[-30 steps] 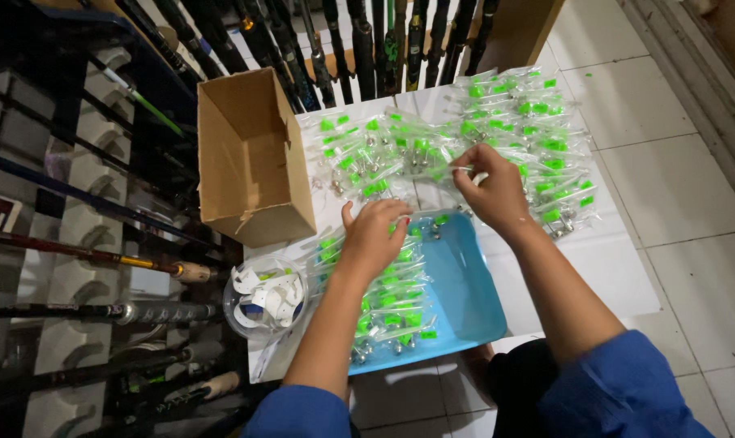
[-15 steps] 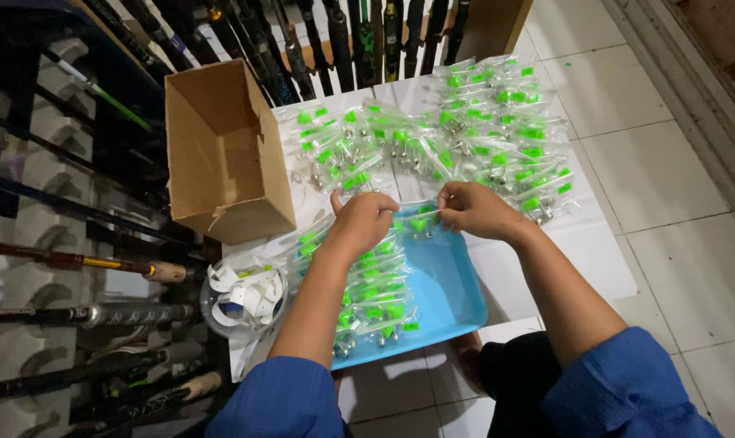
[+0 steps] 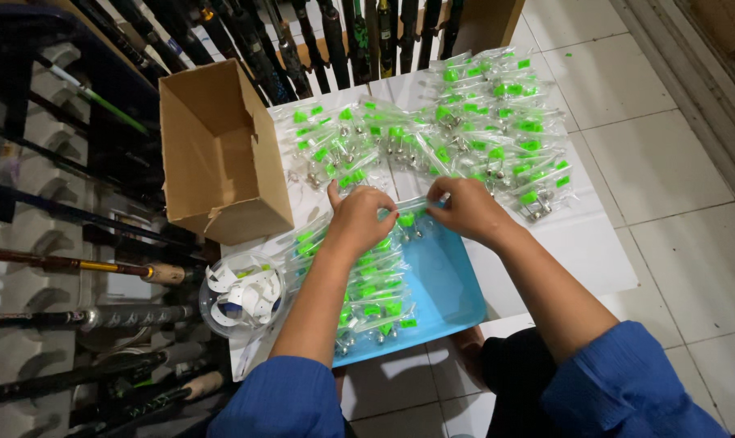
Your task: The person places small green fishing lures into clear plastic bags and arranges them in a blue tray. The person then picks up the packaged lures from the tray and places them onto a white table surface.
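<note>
The small clear packet with the green label sits just above the middle of the frame, stretched between my two hands over the upper edge of the blue tray. My left hand pinches its left end, fingers curled narrow around the plastic; my right hand pinches the right end the same way, thumb and fingertips closed tight on it. Neither hand is spread open at all, though exactly which fingers press the film I cannot tell, since my knuckles hide them.

Below the packet, in the tray, lies a loose pile of like packets running toward the lower middle. Above my hands, across the white table, many more packets in rows fill the upper centre and upper right. An open cardboard box stands at the upper left, and a clear tub of white strips rests at the left, beside the tray. Fishing rods crowd the left edge.

As I judge it, the thin film is slippery, and an uneven pull could tear it or let one end slide free, dropping the packet into the pile where it would be lost among the others. My forearm also hangs close over the tray pile and could scatter it.
</note>
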